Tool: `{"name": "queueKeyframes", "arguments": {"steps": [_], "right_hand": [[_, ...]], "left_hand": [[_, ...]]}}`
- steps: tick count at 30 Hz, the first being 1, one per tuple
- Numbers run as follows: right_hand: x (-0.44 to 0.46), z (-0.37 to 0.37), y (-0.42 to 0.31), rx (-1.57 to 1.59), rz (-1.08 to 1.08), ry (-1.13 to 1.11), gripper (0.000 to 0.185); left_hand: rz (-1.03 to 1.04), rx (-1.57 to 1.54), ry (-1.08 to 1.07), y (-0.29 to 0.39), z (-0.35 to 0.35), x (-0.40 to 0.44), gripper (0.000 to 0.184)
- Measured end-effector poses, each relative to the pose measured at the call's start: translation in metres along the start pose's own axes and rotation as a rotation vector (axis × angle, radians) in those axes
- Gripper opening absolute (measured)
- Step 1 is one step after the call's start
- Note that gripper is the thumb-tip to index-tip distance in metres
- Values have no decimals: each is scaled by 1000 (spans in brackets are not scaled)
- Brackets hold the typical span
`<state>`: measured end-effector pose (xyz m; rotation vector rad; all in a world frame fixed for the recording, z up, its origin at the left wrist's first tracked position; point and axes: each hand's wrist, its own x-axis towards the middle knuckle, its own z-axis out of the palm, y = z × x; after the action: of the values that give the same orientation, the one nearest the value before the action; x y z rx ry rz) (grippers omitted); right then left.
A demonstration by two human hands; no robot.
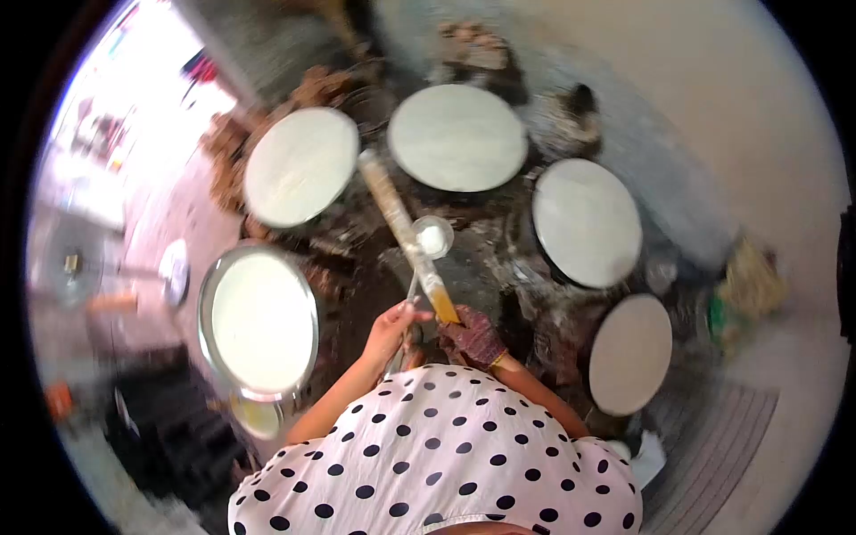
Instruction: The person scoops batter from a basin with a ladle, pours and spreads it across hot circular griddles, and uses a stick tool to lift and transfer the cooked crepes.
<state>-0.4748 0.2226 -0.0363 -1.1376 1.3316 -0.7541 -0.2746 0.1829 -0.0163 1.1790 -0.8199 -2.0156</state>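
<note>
My right hand point(472, 336), in a dark maroon knit glove, is closed round the lower end of a long flat wooden stick point(390, 203). White residue coats much of the stick, which points forward and left. My left hand point(387, 332) is bare, its fingers pinched at the thin metal handle of a ladle point(434, 237). The handle passes partly behind the stick, and white stuff lies in the ladle's round bowl. To the left of my left hand stands a wide metal basin point(204, 312) of white liquid.
Several round white-topped griddles curve around me: left-front point(301, 167), front point(457, 138), right-front point(588, 223) and right point(630, 355). Brown clumps point(226, 152) lie behind the left one. A standing fan point(71, 263) is at far left, a wall point(704, 116) at right.
</note>
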Motion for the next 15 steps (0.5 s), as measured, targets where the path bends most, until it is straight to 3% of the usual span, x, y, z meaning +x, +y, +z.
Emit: {"name": "queueKeyframes", "arguments": {"steps": [1,2,3,5,6,9,11,12,13,14,15], "right_hand": [[-10,-3,-13,215,90,130,24],[-34,-6,-40,90,2,367,21],[-42,-10,-23,104,5,459,21],[-56,-15,30,245,87,768,20],[-78,-11,14,455,229,836,23],[-108,7,30,665,259,1108,28],[-134,25,41,596,249,1211,31],[-147,33,63,173,225,1257,32],[-151,40,66,-248,210,1253,33],[-156,49,70,-230,219,1281,33],[-148,51,44,277,191,1285,32]], "left_hand": [[-56,2,-74,23,-1,-5,38],[-130,11,-154,32,0,-9,40],[-202,-83,-300,38,0,-14,36],[-406,-285,-356,15,-9,5,34],[-458,-240,-409,10,-9,15,34],[-866,-701,-413,3,-2,55,35],[-499,-80,-668,13,9,55,36],[-335,223,-721,27,24,43,38],[-351,245,-749,22,34,45,38],[-319,389,-784,15,42,44,39],[-290,528,-811,15,44,56,40]]}}
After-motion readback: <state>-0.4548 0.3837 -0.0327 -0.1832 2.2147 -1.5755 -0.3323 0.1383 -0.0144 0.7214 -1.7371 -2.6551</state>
